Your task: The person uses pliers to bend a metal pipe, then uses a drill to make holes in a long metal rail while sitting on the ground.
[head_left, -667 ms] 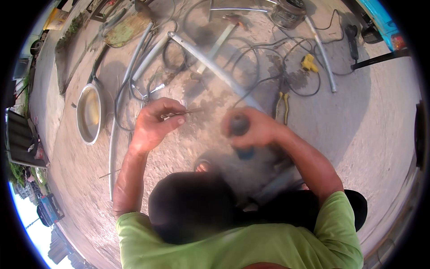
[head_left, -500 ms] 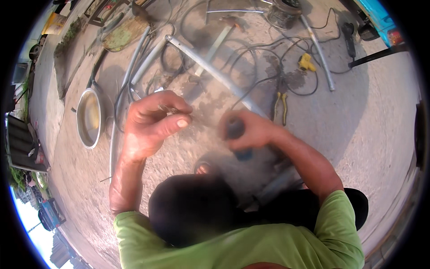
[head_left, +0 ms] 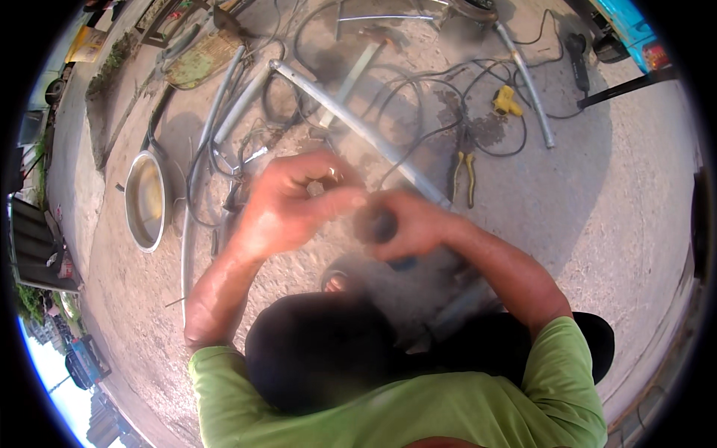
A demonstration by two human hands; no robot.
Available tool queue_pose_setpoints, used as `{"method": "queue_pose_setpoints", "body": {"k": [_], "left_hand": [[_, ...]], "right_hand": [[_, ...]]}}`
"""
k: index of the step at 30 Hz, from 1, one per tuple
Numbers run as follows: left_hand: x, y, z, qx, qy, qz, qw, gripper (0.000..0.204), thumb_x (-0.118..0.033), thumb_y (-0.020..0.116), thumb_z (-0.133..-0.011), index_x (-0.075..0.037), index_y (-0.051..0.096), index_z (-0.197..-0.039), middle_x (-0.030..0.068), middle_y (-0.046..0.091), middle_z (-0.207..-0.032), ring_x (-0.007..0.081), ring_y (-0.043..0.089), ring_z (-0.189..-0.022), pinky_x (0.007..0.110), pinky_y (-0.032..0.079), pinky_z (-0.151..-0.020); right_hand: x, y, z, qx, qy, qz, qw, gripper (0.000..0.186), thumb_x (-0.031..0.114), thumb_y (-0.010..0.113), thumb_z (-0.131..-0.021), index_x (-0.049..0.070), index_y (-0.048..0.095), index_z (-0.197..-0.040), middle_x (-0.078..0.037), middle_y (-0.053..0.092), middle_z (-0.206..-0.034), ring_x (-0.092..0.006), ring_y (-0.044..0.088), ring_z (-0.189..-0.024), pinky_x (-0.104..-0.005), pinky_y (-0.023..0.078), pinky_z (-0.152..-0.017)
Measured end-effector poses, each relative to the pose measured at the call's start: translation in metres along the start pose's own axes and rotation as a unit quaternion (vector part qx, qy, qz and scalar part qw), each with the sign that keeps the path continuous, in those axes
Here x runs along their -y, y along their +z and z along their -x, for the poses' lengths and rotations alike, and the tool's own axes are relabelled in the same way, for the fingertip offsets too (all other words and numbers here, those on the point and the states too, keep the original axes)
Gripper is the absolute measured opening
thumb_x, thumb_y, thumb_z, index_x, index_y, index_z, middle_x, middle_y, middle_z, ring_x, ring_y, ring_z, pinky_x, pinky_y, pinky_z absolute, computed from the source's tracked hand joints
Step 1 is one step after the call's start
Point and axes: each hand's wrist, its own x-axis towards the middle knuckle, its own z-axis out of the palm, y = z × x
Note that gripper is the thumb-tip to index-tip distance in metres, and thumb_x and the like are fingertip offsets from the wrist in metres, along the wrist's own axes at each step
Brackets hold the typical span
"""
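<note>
My left hand (head_left: 287, 205) is closed, its thumb and forefinger pinched together in front of my right hand. Whatever sits in the pinch is too small and smeared to make out. My right hand (head_left: 418, 224) wraps around a dark round-ended object (head_left: 376, 224), with a bit of blue showing beneath the fingers. Its kind cannot be told. The two hands meet, or nearly so, above my knees. Beyond them a grey metal pipe (head_left: 351, 123) slants across the ground, and yellow-handled pliers (head_left: 470, 181) lie to the right.
At left stands a round metal basin (head_left: 128, 198). Black cables (head_left: 418, 112) loop over the concrete near a yellow plug-like piece (head_left: 507, 101). Another pipe (head_left: 534, 93) lies at far right, with a dark metal pot (head_left: 474, 9) at the top. Long grey tubing (head_left: 186, 257) runs along my left.
My left hand has moved right and turned toward my right hand, closing the gap between them. My right hand has shifted slightly left with the dark object still in it.
</note>
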Motion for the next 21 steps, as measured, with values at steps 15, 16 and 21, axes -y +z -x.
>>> {"method": "queue_pose_setpoints", "body": {"k": [15,16,21], "left_hand": [[0.029,0.026,0.001,-0.009,0.141,-0.214,0.967,0.033,-0.017,0.09,-0.079,-0.003,0.074,-0.103,0.0096,0.069,-0.098,0.0226,0.066,-0.094,0.035,0.052,-0.084],[0.026,0.032,0.003,-0.014,0.113,-0.195,0.974,0.042,-0.018,0.093,-0.073,-0.004,0.073,-0.107,0.0102,0.069,-0.1,0.0265,0.066,-0.095,0.038,0.054,-0.087],[0.022,0.034,0.006,0.015,0.031,-0.185,0.982,0.042,-0.011,0.088,-0.074,-0.004,0.072,-0.112,0.0107,0.069,-0.108,0.0259,0.067,-0.103,0.038,0.054,-0.092]], "right_hand": [[0.0,-0.005,-0.002,-0.004,0.001,0.012,1.0,0.069,0.032,0.078,-0.071,-0.002,0.063,-0.128,-0.024,0.072,-0.088,-0.0385,0.072,-0.087,-0.0445,0.055,-0.081],[-0.003,-0.004,-0.002,-0.014,-0.02,0.025,0.999,0.072,0.032,0.078,-0.07,0.0,0.06,-0.132,-0.023,0.072,-0.086,-0.0378,0.072,-0.086,-0.0442,0.055,-0.08],[-0.024,0.005,-0.008,-0.041,-0.062,0.04,0.996,0.079,0.031,0.079,-0.069,0.006,0.056,-0.139,-0.019,0.071,-0.083,-0.0332,0.072,-0.081,-0.0424,0.055,-0.078]]}}
